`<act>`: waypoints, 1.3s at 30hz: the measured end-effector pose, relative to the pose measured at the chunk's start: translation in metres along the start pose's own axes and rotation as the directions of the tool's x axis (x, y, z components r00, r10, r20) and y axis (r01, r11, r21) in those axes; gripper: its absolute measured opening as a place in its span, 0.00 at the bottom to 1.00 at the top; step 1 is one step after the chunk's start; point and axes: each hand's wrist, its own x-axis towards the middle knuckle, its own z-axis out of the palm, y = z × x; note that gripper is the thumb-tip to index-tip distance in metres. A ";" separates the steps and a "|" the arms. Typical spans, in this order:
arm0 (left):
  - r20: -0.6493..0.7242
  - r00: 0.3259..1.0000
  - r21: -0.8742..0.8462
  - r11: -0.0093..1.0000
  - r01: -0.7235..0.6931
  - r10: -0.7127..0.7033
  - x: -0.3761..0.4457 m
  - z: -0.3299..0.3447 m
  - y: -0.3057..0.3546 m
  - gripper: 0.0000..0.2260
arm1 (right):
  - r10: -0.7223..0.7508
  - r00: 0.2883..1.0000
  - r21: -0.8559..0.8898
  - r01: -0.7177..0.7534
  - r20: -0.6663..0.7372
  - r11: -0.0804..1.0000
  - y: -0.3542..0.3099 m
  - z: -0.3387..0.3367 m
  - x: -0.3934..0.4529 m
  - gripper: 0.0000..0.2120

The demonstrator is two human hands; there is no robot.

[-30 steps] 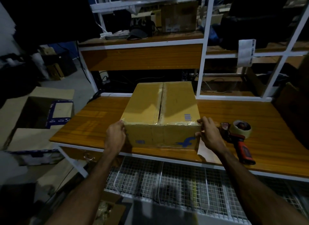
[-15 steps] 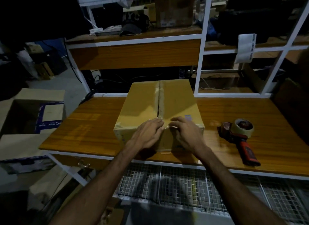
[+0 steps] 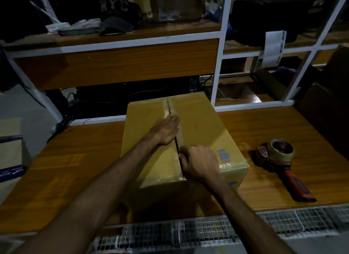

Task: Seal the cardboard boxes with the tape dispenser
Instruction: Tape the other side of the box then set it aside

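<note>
A brown cardboard box stands on the wooden table, its two top flaps meeting at a dark centre seam with old tape along it. My left hand lies flat on the seam near the middle of the top, fingers straight and pointing away. My right hand is at the seam nearer the front edge, its fingers curled over the edge of the right flap. The tape dispenser, red-handled with a roll of tan tape, lies on the table to the right of the box, untouched.
A white metal shelf frame with wooden boards rises behind the box, cluttered with boxes and dark items. Another cardboard box sits off the table's left side. White wire mesh runs below the table's front edge.
Both hands moved from the box's front corners onto its top. The left hand slid further along the seam, the right hand curled its fingers at the seam. The view came closer.
</note>
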 end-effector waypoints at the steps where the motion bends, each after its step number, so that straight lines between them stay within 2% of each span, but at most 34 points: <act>1: -0.002 1.000 -0.003 1.000 0.001 -0.001 0.016 0.000 -0.008 0.25 | 0.015 0.999 0.016 -0.015 0.028 1.000 -0.001 0.002 0.002 0.12; 5: -0.020 0.996 -0.028 0.996 0.090 -0.090 0.074 0.001 -0.049 0.29 | 0.056 0.995 0.027 -0.059 0.087 0.998 -0.001 0.006 0.010 0.11; 11: 0.014 0.979 -0.066 0.977 0.204 -0.204 0.124 -0.001 -0.090 0.38 | 0.101 0.993 0.035 -0.103 0.056 0.994 -0.002 0.013 0.018 0.12; 17: -0.105 0.964 -0.139 0.964 0.229 -0.244 0.138 -0.004 -0.092 0.34 | 0.163 0.986 0.004 -0.163 -0.043 0.987 -0.009 0.020 0.028 0.12; 22: -0.127 0.968 -0.187 0.964 0.189 -0.214 0.131 -0.003 -0.088 0.35 | 0.254 0.965 0.152 -0.243 -0.063 0.958 -0.011 0.028 0.069 0.11; 24: -0.129 0.977 -0.209 0.968 0.140 -0.169 0.123 -0.002 -0.085 0.34 | 0.277 0.953 0.224 -0.246 -0.123 0.943 -0.008 0.034 0.096 0.10; 26: -0.139 0.981 -0.212 0.972 0.100 -0.132 0.113 -0.002 -0.080 0.31 | 0.253 0.948 0.251 -0.201 -0.194 0.947 -0.002 0.038 0.130 0.09; 28: -0.175 0.979 -0.198 0.978 0.073 -0.109 0.106 -0.001 -0.077 0.24 | 0.159 0.971 0.250 -0.111 -0.181 0.962 0.007 0.041 0.165 0.10; 30: -0.191 0.977 -0.195 0.979 0.055 -0.094 0.101 -0.003 -0.077 0.16 | 0.063 0.995 0.175 -0.049 -0.077 0.983 0.017 0.047 0.198 0.19; 32: -0.172 0.981 -0.197 0.979 0.053 -0.088 0.097 -0.007 -0.077 0.13 | 0.015 0.999 0.109 -0.019 0.031 0.994 0.024 0.055 0.220 0.23; 35: -0.142 0.986 -0.136 0.988 0.071 -0.091 0.092 -0.008 -0.089 0.15 | -0.020 0.996 0.068 0.015 0.082 0.998 0.038 0.062 0.231 0.25; 39: -0.085 0.982 -0.168 0.974 0.151 -0.167 0.073 -0.004 -0.139 0.22 | -0.067 0.991 -0.047 0.073 0.118 0.996 0.059 0.065 0.233 0.27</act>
